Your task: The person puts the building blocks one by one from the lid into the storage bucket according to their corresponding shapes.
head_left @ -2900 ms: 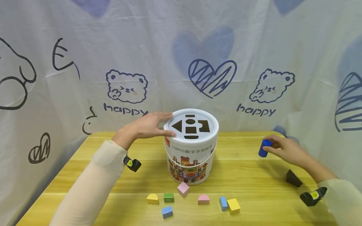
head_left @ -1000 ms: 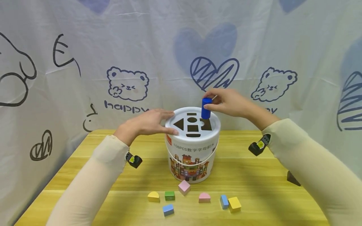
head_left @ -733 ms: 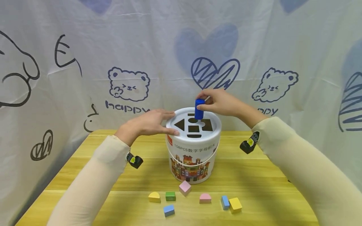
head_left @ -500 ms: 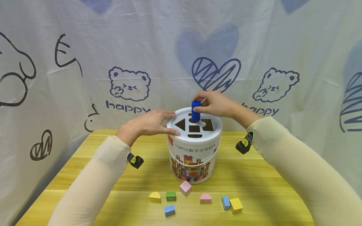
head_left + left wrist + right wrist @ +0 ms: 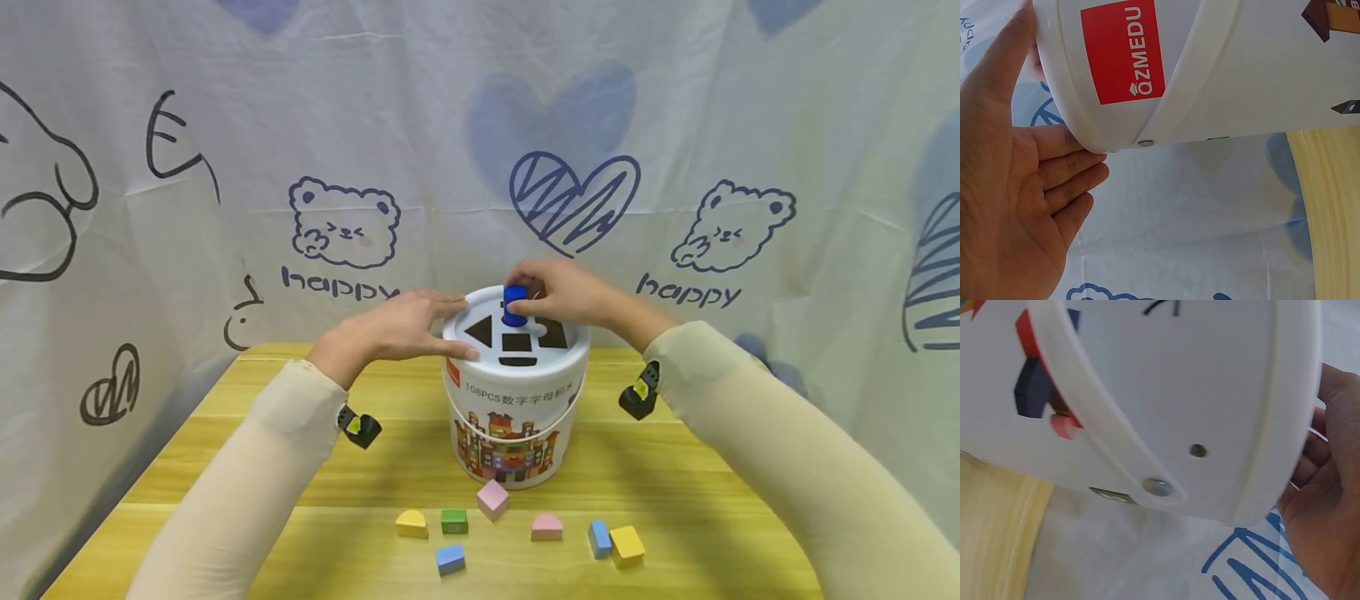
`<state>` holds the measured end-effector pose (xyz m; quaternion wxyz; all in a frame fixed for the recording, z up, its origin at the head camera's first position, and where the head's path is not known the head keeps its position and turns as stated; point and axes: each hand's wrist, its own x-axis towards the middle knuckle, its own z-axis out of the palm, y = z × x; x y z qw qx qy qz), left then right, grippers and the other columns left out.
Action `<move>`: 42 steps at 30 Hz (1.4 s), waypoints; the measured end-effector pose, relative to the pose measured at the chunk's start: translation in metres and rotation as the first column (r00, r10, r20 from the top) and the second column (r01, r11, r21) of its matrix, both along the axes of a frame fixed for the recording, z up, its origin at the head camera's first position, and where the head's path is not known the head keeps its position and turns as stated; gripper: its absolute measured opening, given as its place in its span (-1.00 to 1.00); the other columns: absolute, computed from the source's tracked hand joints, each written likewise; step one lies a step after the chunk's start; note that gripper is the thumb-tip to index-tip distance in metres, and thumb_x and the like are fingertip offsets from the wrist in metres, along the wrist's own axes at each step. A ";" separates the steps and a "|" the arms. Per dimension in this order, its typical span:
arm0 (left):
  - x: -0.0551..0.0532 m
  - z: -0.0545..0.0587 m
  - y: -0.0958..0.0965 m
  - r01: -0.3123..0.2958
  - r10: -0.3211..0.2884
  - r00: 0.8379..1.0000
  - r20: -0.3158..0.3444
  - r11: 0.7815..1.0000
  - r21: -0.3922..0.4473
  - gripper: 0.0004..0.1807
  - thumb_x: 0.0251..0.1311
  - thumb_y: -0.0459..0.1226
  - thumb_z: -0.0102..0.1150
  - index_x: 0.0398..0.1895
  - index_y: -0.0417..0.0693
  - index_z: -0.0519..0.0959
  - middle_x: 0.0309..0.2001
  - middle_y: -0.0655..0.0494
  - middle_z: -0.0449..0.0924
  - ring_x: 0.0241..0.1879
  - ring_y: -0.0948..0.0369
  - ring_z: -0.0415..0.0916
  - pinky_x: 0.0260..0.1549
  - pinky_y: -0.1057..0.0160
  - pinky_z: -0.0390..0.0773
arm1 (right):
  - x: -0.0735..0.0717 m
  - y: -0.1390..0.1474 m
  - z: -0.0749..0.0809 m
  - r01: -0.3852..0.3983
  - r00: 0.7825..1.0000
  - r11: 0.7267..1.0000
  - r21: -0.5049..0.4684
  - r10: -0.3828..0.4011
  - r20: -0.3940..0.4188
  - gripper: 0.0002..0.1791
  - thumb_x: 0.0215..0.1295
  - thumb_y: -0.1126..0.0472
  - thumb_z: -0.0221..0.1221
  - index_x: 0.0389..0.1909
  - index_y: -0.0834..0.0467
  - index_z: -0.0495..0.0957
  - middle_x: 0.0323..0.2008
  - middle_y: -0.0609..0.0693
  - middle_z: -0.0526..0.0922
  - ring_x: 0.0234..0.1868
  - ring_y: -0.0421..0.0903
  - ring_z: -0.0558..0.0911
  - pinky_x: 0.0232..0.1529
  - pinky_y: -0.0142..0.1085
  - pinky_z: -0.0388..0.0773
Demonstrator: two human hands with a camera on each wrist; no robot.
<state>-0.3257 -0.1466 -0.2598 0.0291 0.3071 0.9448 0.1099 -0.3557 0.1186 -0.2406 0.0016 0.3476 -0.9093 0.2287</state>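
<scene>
I have the right hand's [image 5: 558, 292] fingers closed in a pinch on the blue cylinder [image 5: 513, 294], which stands upright, its lower end in the bucket's [image 5: 517, 396] lid [image 5: 558, 358]. My left hand [image 5: 393, 325] lies with fingers extended, well spread from the thumb, touching the rim and gripping nothing. The bucket stands on the tabletop [image 5: 360, 500].

Blue cylinder [image 5: 514, 295], white bucket [image 5: 517, 421] (multicolour-printed).
</scene>
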 end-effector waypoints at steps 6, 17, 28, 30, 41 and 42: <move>0.001 0.000 0.000 0.003 -0.003 1.000 -0.005 1.000 -0.007 0.10 0.00 0.47 0.07 0.48 -0.03 0.22 0.48 0.04 0.15 0.43 -0.04 0.09 0.39 -0.10 0.10 | -0.001 -0.001 -0.009 -0.036 0.999 0.999 0.018 0.036 -0.016 -0.62 0.30 0.05 0.29 0.06 0.12 0.54 -0.05 0.02 0.67 -0.04 -0.05 0.63 0.09 -0.10 0.56; 0.001 -0.001 0.000 -0.003 0.003 1.000 0.008 1.000 0.009 0.11 -0.01 0.48 0.06 0.48 -0.02 0.22 0.48 0.06 0.14 0.44 -0.03 0.08 0.39 -0.11 0.11 | 0.002 -0.002 -0.014 -0.047 0.998 0.998 0.050 0.048 -0.032 -0.62 0.31 0.07 0.27 0.07 0.14 0.55 -0.03 0.02 0.65 0.02 -0.04 0.60 0.14 -0.11 0.52; 0.001 0.000 0.000 0.000 0.000 1.000 0.005 1.000 0.016 0.11 -0.02 0.48 0.07 0.48 -0.02 0.21 0.48 0.06 0.13 0.44 -0.03 0.08 0.39 -0.11 0.08 | 0.012 0.018 -0.002 -0.013 0.997 0.999 0.047 0.017 -0.079 -0.60 0.34 0.07 0.22 0.11 0.18 0.54 0.00 0.07 0.65 0.05 0.03 0.58 0.14 0.00 0.50; 0.001 -0.001 0.000 -0.002 0.002 1.000 0.006 1.000 0.018 0.11 -0.02 0.48 0.07 0.48 -0.01 0.21 0.48 0.07 0.13 0.44 -0.03 0.07 0.40 -0.11 0.08 | 0.016 0.023 0.000 -0.004 0.996 0.999 0.048 0.008 -0.088 -0.60 0.33 0.06 0.23 0.11 0.16 0.55 0.00 0.05 0.65 0.06 0.02 0.58 0.15 0.01 0.49; 0.003 -0.001 0.000 0.012 -0.012 1.000 -0.003 1.000 0.015 0.11 0.00 0.47 0.07 0.48 -0.04 0.20 0.49 0.07 0.12 0.45 -0.04 0.05 0.40 -0.12 0.05 | 0.034 0.064 0.001 0.045 0.991 0.999 0.030 -0.040 -0.130 -0.59 0.33 0.03 0.25 0.12 0.13 0.55 0.02 0.02 0.63 0.06 0.01 0.56 0.15 0.04 0.49; 0.003 -0.001 0.000 0.014 -0.014 1.000 -0.006 1.000 0.014 0.11 0.01 0.47 0.07 0.48 -0.04 0.20 0.49 0.07 0.12 0.45 -0.04 0.05 0.40 -0.13 0.05 | 0.036 0.069 0.002 0.049 0.990 0.998 0.030 -0.044 -0.134 -0.58 0.33 0.03 0.25 0.12 0.13 0.55 0.03 0.03 0.63 0.06 0.02 0.56 0.14 0.05 0.49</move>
